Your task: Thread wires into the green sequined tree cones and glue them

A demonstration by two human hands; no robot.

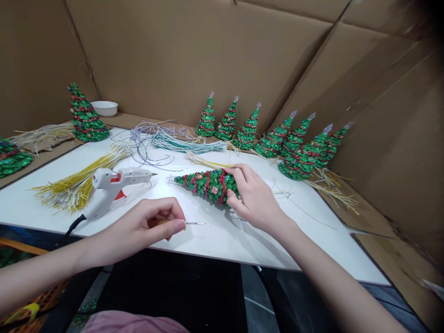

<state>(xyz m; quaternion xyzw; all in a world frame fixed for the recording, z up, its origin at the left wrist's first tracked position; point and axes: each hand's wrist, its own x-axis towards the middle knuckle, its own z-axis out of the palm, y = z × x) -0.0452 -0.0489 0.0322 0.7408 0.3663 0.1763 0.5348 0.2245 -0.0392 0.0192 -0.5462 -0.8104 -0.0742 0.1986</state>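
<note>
My left hand (pixel 163 219) is closed around a thin awl-like tool (pixel 196 224); its metal shaft points right and an orange-brown handle partly shows in the palm. A green Christmas tree figurine (pixel 204 186) lies on its side on the white tabletop, with a clear star tip facing left. Red garlands and small coloured ornaments cover it. My right hand (pixel 251 196) grips the figurine near its base, fingers on top and thumb on the near side. The base itself is hidden behind this hand. The tool's tip is apart from the figurine.
A white glue gun (pixel 107 187) rests at left, beside a bundle of yellow and white wires (pixel 83 178). Green wires (pixel 190 144) lie further back. Several tree figurines (pixel 246 129) stand along the back right. Another tree (pixel 86 118) and a white bowl (pixel 104 108) are back left. Cardboard walls (pixel 180 60) enclose the table.
</note>
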